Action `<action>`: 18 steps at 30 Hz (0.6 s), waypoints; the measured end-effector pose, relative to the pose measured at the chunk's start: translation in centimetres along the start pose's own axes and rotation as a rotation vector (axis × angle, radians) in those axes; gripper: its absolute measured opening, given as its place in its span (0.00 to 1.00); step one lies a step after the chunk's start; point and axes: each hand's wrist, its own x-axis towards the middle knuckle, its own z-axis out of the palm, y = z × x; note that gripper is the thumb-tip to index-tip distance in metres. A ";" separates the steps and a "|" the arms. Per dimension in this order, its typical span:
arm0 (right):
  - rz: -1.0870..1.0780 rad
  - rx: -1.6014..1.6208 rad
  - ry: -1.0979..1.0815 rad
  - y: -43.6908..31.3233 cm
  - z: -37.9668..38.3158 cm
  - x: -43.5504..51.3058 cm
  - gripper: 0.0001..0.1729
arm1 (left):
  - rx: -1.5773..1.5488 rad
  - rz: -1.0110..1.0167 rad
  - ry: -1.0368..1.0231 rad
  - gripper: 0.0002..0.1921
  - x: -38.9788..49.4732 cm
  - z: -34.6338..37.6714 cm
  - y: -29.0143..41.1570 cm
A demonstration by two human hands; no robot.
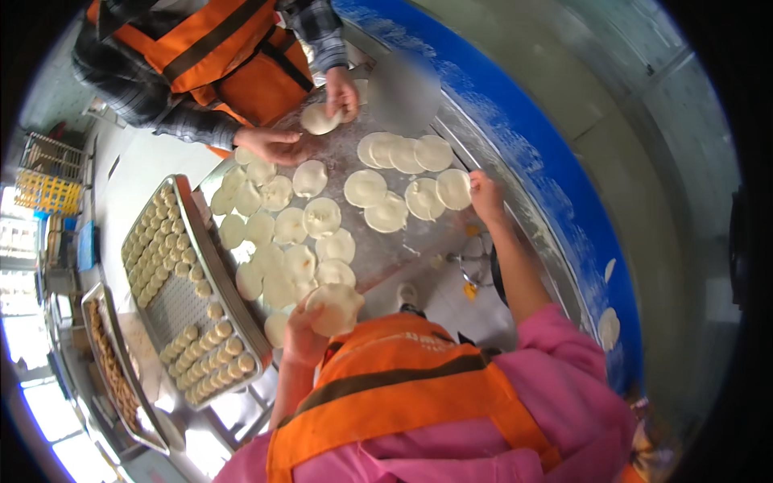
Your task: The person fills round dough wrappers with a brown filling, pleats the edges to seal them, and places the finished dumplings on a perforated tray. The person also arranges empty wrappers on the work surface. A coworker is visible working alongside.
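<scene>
In my left hand [304, 332] is a thin round dough sheet [334, 314], held by its edge in front of my orange apron. The fingers of my right hand [487, 194] pinch the rim of another dough round [452, 189] at the table's right side. That round overlaps a dough round [424, 198] lying to its left. Above them lies an overlapping row of dough rounds [406, 154]. Many more flat rounds [290, 226] spread over the left part of the metal table [386, 264], some with small lumps or marks on them.
Across the table a person's hand [342, 93] holds a dough round [320, 119]. At the left stands a tray [175, 302] with rows of small dough pieces. A blue, flour-dusted conveyor belt [513, 133] runs along the right. Farther left is another filled tray [115, 368].
</scene>
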 end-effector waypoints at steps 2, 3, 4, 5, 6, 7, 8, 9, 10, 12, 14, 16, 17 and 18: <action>-0.029 -0.063 0.123 -0.3 -0.9 -1.1 0.13 | 0.012 -0.027 0.001 0.20 0.7 0.3 0.4; -0.032 -0.098 0.189 -0.5 -1.4 -1.6 0.13 | 0.016 -0.002 0.042 0.20 1.0 -0.1 0.4; 0.007 -0.027 0.192 -0.9 -1.9 -2.1 0.14 | 0.024 0.012 0.073 0.20 1.1 -1.1 0.3; 0.011 -0.011 0.172 -1.3 -2.2 -2.4 0.14 | 0.023 0.019 0.097 0.19 1.1 -2.0 0.1; -0.023 0.024 0.202 -1.8 -2.5 -2.2 0.14 | -0.003 0.000 0.088 0.19 1.7 -3.3 1.0; -0.037 0.039 0.177 -2.6 -3.4 -1.9 0.13 | -0.035 -0.018 0.086 0.19 2.3 -4.5 1.8; -0.018 -0.020 0.183 -3.1 -4.4 -1.4 0.11 | -0.020 -0.042 0.074 0.18 2.9 -4.4 3.0; 0.042 -0.053 0.236 -2.6 -6.4 -1.4 0.11 | 0.001 -0.059 0.067 0.18 3.7 -3.8 4.3; 0.088 -0.065 0.287 -2.3 -8.1 -1.4 0.11 | 0.010 -0.066 0.069 0.19 4.7 -3.6 5.3; 0.235 -0.171 0.422 -2.4 -12.3 -3.0 0.09 | 0.019 -0.071 0.066 0.20 6.3 -4.0 7.6; 0.444 -0.343 0.435 0.8 -17.6 -5.4 0.07 | 0.049 -0.127 -0.051 0.19 7.3 -2.5 7.7; 0.450 -0.595 0.518 5.5 -22.3 -8.5 0.07 | 0.065 -0.160 -0.090 0.18 8.0 -1.8 7.5; 0.588 -0.700 0.460 5.7 -24.2 -9.4 0.09 | 0.066 -0.165 -0.076 0.18 8.6 -1.8 7.2; 0.703 -0.731 0.412 6.6 -25.9 -10.2 0.10 | 0.069 -0.171 -0.064 0.18 9.1 -1.7 6.9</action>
